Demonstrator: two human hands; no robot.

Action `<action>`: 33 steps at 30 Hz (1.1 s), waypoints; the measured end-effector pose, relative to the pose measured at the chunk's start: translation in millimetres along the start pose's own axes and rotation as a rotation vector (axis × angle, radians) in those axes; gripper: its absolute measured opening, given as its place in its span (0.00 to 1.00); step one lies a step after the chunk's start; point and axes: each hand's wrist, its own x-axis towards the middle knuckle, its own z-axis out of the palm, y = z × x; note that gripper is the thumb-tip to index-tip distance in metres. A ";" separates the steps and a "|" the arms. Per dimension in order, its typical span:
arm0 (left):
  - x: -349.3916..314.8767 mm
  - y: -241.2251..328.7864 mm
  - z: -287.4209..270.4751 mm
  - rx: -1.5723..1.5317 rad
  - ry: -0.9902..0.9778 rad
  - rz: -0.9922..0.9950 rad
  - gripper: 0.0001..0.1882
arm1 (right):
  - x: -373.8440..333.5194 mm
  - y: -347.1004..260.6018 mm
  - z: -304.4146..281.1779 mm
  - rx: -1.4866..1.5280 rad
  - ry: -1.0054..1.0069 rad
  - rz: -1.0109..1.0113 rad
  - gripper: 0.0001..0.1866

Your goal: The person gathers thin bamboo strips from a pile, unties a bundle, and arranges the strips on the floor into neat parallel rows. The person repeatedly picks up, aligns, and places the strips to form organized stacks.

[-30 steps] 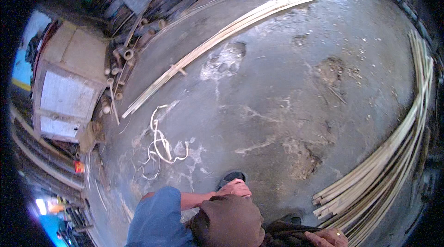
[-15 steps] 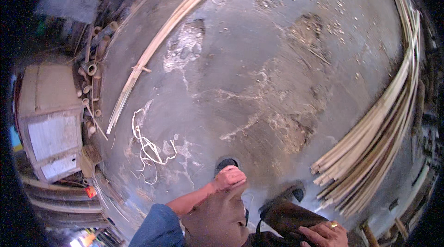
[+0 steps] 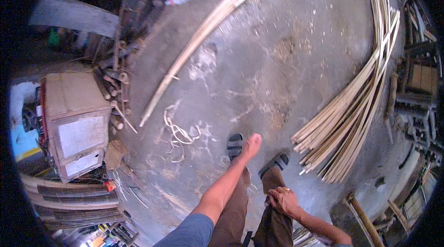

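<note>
My left hand (image 3: 252, 145) hangs in front of my left trouser leg, a little blurred, its fingers curled in and nothing visible in them. Just behind it is my left foot in a dark strapped sandal (image 3: 235, 144). My right hand (image 3: 284, 200), with a ring on one finger, rests on the right leg of my brown trousers (image 3: 274, 180). Its fingers lie over the cloth. To the right, a fanned bundle of long split bamboo strips (image 3: 340, 122) lies on the concrete floor (image 3: 240, 71), apart from both hands.
Ahead on the left lies another narrow bundle of pale strips (image 3: 189, 45). Loose, tangled strips (image 3: 178, 129) lie near my left foot. A worn wooden cabinet (image 3: 76, 117) and bamboo poles (image 3: 121, 87) line the left side. At lower right stands a bamboo-legged piece (image 3: 361, 217).
My view has risen and turned, so my legs now show longer and straighter. My left hand has left the knee and swung forward. My right hand stays on the right leg.
</note>
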 end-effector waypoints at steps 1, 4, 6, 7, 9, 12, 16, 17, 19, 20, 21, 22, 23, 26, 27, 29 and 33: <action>-14.2 -10.6 2.1 0.108 -0.105 0.046 0.15 | -9.2 -8.8 0.8 -0.085 -0.009 -0.032 0.20; -75.9 63.5 -51.7 0.153 -0.231 -0.012 0.18 | -12.3 20.2 72.0 -0.328 0.083 -0.092 0.20; -129.7 93.5 -96.6 0.130 -0.187 -0.211 0.20 | -23.8 16.3 86.6 -0.485 0.169 -0.173 0.20; -152.2 88.0 -108.2 -0.070 -0.087 -0.045 0.18 | -40.3 5.7 83.8 -0.512 0.208 -0.153 0.20; -221.6 78.4 -156.6 -0.020 -0.028 -0.379 0.15 | -73.0 -15.9 65.8 -0.433 0.153 -0.211 0.18; -328.2 84.3 -226.8 0.244 0.025 -0.489 0.15 | -112.8 -31.1 36.3 -0.005 0.505 -0.157 0.13; -427.3 73.6 -262.4 0.763 -0.175 -0.244 0.16 | -146.9 10.2 -14.4 0.155 0.775 -0.032 0.11; -444.3 83.3 -250.9 0.749 -0.194 -0.322 0.15 | -159.1 15.8 -33.6 0.249 0.809 0.054 0.11; -462.4 94.1 -235.3 0.732 -0.207 -0.452 0.14 | -187.0 27.8 -57.0 0.486 0.827 0.170 0.11; -467.3 97.4 -232.3 0.703 -0.215 -0.513 0.14 | -203.7 38.2 -67.7 0.633 0.795 0.211 0.12; -484.4 100.6 -229.9 0.674 -0.210 -0.574 0.14 | -217.9 52.6 -69.7 0.774 0.748 0.249 0.13; -494.2 102.3 -228.8 0.635 -0.192 -0.617 0.14 | -228.1 66.2 -73.2 0.881 0.717 0.288 0.13; -489.6 103.9 -228.6 0.618 -0.191 -0.627 0.14 | -236.7 84.6 -71.4 0.941 0.723 0.347 0.13; -462.1 113.5 -226.9 0.558 -0.182 -0.627 0.14 | -254.1 126.5 -60.1 0.996 0.757 0.498 0.13; -446.8 115.6 -221.1 0.534 -0.181 -0.619 0.13 | -257.4 136.5 -57.3 0.996 0.762 0.540 0.14; -392.5 127.4 -224.0 0.526 -0.208 -0.568 0.13 | -259.7 145.2 -46.9 1.040 0.777 0.623 0.14; -327.9 139.5 -209.7 0.450 -0.203 -0.484 0.13 | -214.1 135.2 -75.8 0.818 0.681 0.498 0.15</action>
